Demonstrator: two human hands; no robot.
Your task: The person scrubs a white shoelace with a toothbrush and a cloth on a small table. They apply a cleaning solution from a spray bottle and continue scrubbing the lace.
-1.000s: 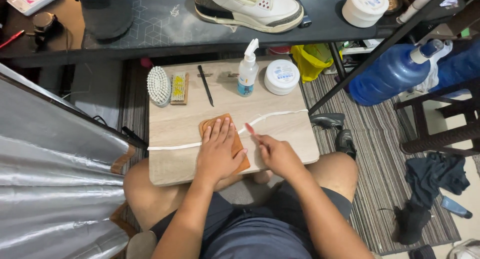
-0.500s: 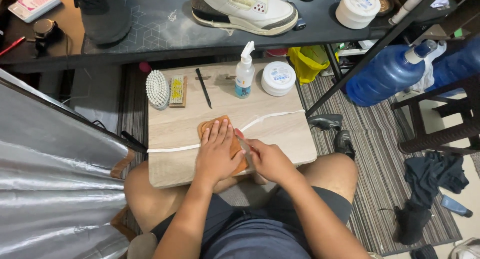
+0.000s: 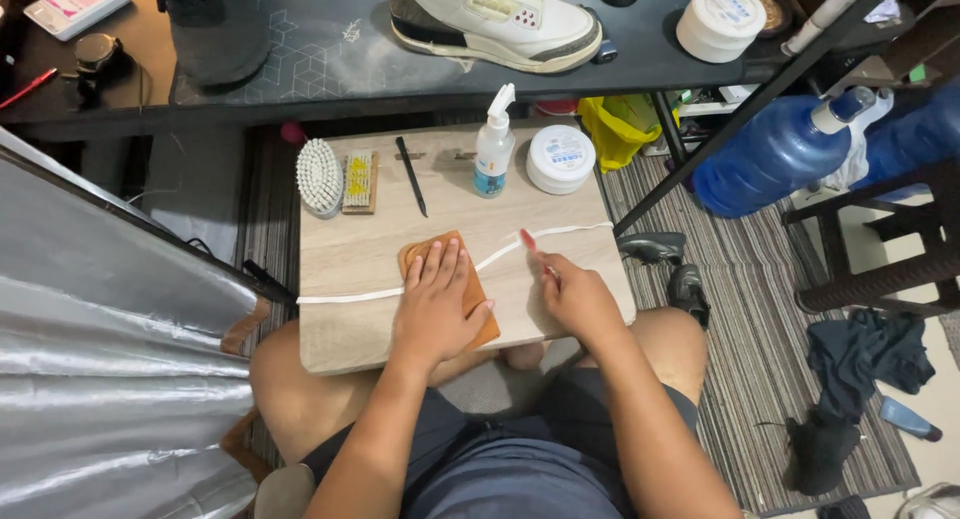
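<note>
Seated person, small light-wood table (image 3: 350, 259) resting across the thighs. Left hand (image 3: 437, 304) lies flat, fingers spread, palm pressing down on a tan insole (image 3: 482, 314) near the table's middle; no closed grip there, just an open hand on top. A white shoelace (image 3: 345, 296) runs across the table from the left edge, passes under that hand and continues up toward the right edge. Right hand (image 3: 577, 297) sits just right of the insole, its grip closed around a slim tool with a reddish tip (image 3: 527, 240), probably a small brush, though the view is too small to be sure; the tip points up-left, close to the lace. Along the table's far edge: white bristle brush (image 3: 320, 175), small wooden brush (image 3: 359, 182) just beside it, black pen-like stick (image 3: 411, 176), spray bottle (image 3: 494, 147), white round tub (image 3: 560, 159). On the dark table beyond, a white sneaker (image 3: 495, 21). Blue water jug (image 3: 778, 157) lies on the striped rug (image 3: 740, 339) to the right.
</note>
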